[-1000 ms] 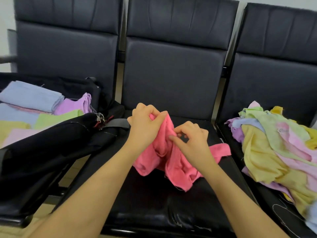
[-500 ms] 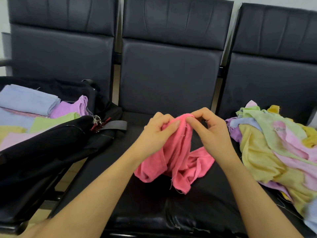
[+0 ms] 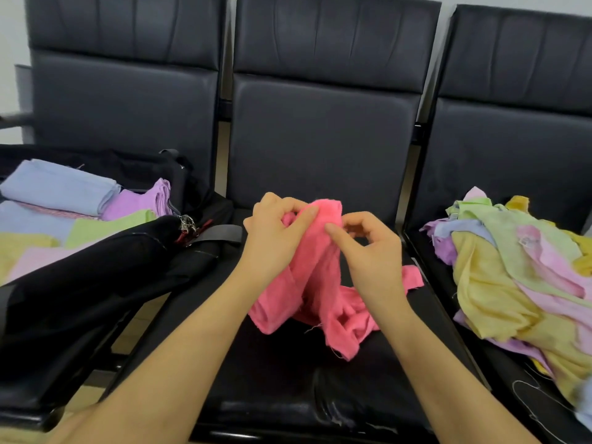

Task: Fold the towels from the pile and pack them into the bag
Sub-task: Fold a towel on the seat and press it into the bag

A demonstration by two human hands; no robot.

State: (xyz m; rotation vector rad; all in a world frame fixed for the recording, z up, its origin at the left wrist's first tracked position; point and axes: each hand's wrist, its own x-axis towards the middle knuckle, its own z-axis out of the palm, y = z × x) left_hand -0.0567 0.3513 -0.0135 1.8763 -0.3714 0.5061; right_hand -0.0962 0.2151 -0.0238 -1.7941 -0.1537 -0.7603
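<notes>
Pink towel (image 3: 320, 283) bunched on the middle seat (image 3: 288, 389); left hand (image 3: 275, 232) and right hand (image 3: 371, 251) both pinch its top, pile (image 3: 519, 277) at 3 o'clock.

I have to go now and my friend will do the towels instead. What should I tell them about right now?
Left hand: pinches the top of the pink towel.
Right hand: fingers curled at the same bunched top edge, pinching it.
Pink towel: still crumpled, hanging down onto the middle seat.
Bag: open on the left seat, with several folded towels inside.
Pile: unfolded towels on the right seat.
Done: some towels packed.
Left: spread and fold the pink towel, pack it, then work through the pile.
</notes>
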